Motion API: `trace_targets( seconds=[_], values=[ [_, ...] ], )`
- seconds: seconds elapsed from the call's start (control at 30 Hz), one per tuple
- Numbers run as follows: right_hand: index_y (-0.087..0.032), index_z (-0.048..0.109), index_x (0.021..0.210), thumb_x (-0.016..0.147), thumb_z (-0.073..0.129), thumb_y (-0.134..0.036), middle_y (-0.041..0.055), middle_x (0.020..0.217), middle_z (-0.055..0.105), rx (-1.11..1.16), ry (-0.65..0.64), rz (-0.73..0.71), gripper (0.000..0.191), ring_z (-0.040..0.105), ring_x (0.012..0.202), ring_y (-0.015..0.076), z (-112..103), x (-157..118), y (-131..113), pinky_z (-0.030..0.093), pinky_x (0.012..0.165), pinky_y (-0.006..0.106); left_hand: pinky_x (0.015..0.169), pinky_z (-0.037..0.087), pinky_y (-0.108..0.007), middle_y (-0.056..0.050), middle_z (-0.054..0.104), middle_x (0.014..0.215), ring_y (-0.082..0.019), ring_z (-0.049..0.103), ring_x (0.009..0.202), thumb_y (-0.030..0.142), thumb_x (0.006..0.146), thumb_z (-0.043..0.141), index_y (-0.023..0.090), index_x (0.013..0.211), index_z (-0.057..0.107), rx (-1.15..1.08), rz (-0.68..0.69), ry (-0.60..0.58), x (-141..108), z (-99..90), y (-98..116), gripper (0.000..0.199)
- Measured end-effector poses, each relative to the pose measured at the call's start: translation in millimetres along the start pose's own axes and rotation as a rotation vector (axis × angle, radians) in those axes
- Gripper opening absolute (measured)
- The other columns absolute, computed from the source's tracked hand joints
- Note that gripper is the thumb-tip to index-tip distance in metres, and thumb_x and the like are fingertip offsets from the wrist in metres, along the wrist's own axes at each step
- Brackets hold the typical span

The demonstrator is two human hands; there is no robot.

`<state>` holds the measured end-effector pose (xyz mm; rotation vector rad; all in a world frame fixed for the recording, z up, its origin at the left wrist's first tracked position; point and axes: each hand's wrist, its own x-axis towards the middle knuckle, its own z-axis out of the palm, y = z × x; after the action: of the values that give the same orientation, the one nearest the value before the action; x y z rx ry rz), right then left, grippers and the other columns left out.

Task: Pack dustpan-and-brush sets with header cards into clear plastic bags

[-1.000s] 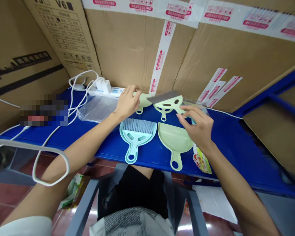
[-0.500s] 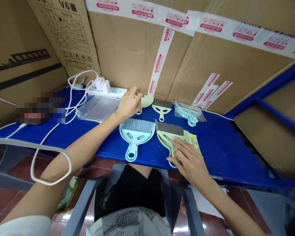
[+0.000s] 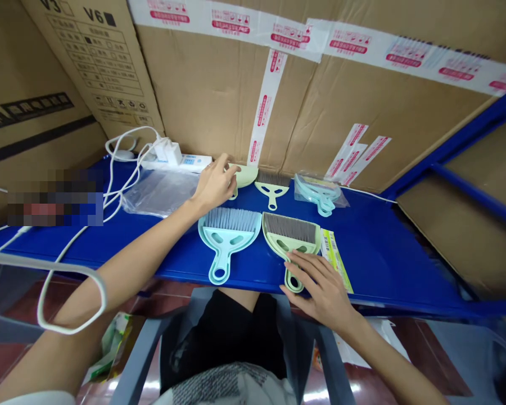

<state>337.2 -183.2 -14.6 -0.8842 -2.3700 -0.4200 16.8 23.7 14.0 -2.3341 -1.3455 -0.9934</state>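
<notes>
Toward the back of the table my left hand [image 3: 216, 183] is over the left part of a light green dustpan [image 3: 247, 175], fingers bent and apart; whether the fingertips touch it is hidden. My right hand [image 3: 320, 284] has thumb and fingers around the handle of a green dustpan [image 3: 274, 243] with a grey-bristled green brush [image 3: 293, 229] lying in it. To the left lies a light blue dustpan [image 3: 202, 230] with a blue brush [image 3: 230, 230] nested in it. Behind them is a loose green brush [image 3: 272, 190]. A yellow-green label card [image 3: 336, 260] lies beside my right hand.
A bagged light blue brush set [image 3: 320, 194] lies at the back right. Clear plastic bags [image 3: 160, 192], a white power strip [image 3: 196, 163] and looping white cables [image 3: 122, 194] occupy the left. Cardboard walls [image 3: 219, 101] stand behind the blue table [image 3: 388, 247], with a blue frame bar [image 3: 476, 188] at right.
The green brush, tilted before, now lies flat in its dustpan near my right hand, squared beside the blue set. More of the label card shows. My left hand stays by the rear dustpan.
</notes>
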Motion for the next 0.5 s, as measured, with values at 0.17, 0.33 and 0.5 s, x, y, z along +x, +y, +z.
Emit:
trace_targets(
  seconds=[0.17, 0.33, 0.5],
  values=[
    [-0.009, 0.038, 0.171, 0.098, 0.062, -0.008, 0.0233, 0.159, 0.061, -0.036, -0.151, 0.003, 0.077, 0.056, 0.152, 0.0385, 6, -7, 6, 0.056, 0.122, 0.06, 0.092, 0.059, -0.048, -0.018, 0.064, 0.14, -0.029, 0.07, 0.102, 0.02, 0.102, 0.05, 0.018, 0.121, 0.071, 0.024, -0.024, -0.035, -1, -3.1, 6, 0.029],
    [-0.007, 0.003, 0.178, 0.098, 0.041, 0.01, 0.0254, 0.154, 0.065, -0.142, -0.165, -0.111, 0.09, 0.061, 0.148, 0.0347, 12, -9, 12, 0.061, 0.117, 0.053, 0.089, 0.059, -0.047, -0.017, 0.065, 0.139, -0.029, 0.071, 0.1, 0.02, 0.103, 0.05, 0.017, 0.12, 0.073, 0.028, -0.012, -0.029, -2, 0.6, 5, 0.029],
    [-0.005, 0.003, 0.177, 0.102, 0.048, 0.008, 0.0266, 0.152, 0.065, -0.147, -0.14, -0.149, 0.088, 0.062, 0.146, 0.0357, 11, -6, 14, 0.06, 0.119, 0.051, 0.088, 0.06, -0.047, -0.017, 0.065, 0.138, -0.029, 0.071, 0.099, 0.021, 0.102, 0.051, 0.017, 0.119, 0.074, 0.02, -0.02, -0.038, -2, 0.5, 5, 0.029]
  ],
)
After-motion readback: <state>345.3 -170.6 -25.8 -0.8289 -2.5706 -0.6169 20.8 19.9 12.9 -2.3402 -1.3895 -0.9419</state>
